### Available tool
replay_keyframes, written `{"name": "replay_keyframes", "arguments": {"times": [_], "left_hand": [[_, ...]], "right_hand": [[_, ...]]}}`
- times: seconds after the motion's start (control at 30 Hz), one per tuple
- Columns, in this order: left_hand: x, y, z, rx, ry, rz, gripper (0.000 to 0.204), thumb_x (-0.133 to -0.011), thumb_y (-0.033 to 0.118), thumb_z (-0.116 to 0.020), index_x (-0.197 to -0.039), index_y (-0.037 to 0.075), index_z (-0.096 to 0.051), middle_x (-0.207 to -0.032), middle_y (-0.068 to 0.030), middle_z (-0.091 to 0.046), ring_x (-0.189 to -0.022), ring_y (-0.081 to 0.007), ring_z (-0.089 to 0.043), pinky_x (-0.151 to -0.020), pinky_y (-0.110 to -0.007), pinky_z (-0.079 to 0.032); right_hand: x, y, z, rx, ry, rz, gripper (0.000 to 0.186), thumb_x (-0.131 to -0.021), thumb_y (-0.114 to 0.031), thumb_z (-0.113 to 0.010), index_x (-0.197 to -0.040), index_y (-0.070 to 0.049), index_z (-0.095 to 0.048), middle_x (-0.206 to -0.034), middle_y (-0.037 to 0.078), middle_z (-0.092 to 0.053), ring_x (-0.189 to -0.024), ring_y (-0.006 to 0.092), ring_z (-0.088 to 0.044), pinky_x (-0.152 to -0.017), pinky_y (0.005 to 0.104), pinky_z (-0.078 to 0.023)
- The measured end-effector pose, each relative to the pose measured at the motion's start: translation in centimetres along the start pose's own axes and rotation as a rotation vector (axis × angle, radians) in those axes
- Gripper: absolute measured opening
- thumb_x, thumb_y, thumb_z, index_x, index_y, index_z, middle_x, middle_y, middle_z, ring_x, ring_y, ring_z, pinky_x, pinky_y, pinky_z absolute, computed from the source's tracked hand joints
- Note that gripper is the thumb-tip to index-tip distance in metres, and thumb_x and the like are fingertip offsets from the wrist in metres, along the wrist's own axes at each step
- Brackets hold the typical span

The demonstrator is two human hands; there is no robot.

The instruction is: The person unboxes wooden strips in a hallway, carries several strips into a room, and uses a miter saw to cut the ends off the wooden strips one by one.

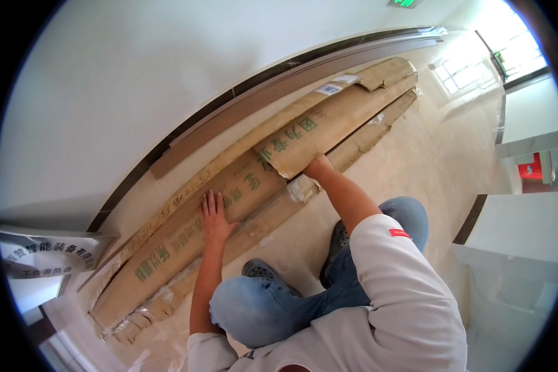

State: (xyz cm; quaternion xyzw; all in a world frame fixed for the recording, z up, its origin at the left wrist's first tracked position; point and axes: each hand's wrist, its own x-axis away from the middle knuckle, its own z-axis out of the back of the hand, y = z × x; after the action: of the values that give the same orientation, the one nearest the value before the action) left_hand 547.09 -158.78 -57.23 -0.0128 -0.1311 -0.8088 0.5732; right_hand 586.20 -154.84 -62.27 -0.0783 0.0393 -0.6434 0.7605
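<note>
A long brown cardboard carton [186,239] with green printing lies on the floor in front of me, running from the lower left to the upper right. My left hand [215,216] rests flat on its top, fingers spread, holding nothing. Farther right, a torn-edged cardboard flap [289,144] overlaps the carton. My right hand [318,167] reaches in under the near edge of this flap. Its fingers are hidden there, so their grip does not show. Clear tape [304,188] clings to the carton's near side, just below my right hand.
Long brown strips [242,93] lie along the dark skirting of the white wall [136,80]. A metal sign plate [49,255] stands at the left. My shoes [270,274] are close to the carton's near side. White cabinets or walls [514,229] line the right, with a bright window beyond.
</note>
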Motion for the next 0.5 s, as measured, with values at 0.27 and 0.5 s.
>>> {"name": "replay_keyframes", "arguments": {"times": [0.27, 0.5], "left_hand": [[-0.6, 0.6, -2.1, 0.029, -0.022, -0.039, 0.121, -0.06, 0.033, -0.094, -0.156, 0.003, -0.028, -0.165, -0.0208, -0.02, -0.153, -0.0388, -0.017, -0.125, -0.054, -0.018], [-0.5, -0.6, -0.8, 0.051, -0.048, -0.016, 0.119, -0.059, 0.032, -0.093, -0.155, 0.002, -0.029, -0.165, -0.0208, -0.021, -0.153, -0.0382, -0.018, -0.125, -0.053, -0.018]], "right_hand": [[-1.0, 5.1, -6.3, 0.104, -0.687, -0.193, 0.044, -0.095, -0.027, -0.048, -0.133, -0.011, -0.066, -0.143, 0.012, -0.059, -0.137, 0.0243, -0.052, -0.115, 0.0388, -0.039], [-3.6, 3.8, 0.4, 0.286, -0.721, 0.306, 0.037, -0.089, -0.014, -0.057, -0.123, -0.009, -0.07, -0.13, 0.012, -0.067, -0.125, 0.0309, -0.061, -0.108, 0.0446, -0.046]]}}
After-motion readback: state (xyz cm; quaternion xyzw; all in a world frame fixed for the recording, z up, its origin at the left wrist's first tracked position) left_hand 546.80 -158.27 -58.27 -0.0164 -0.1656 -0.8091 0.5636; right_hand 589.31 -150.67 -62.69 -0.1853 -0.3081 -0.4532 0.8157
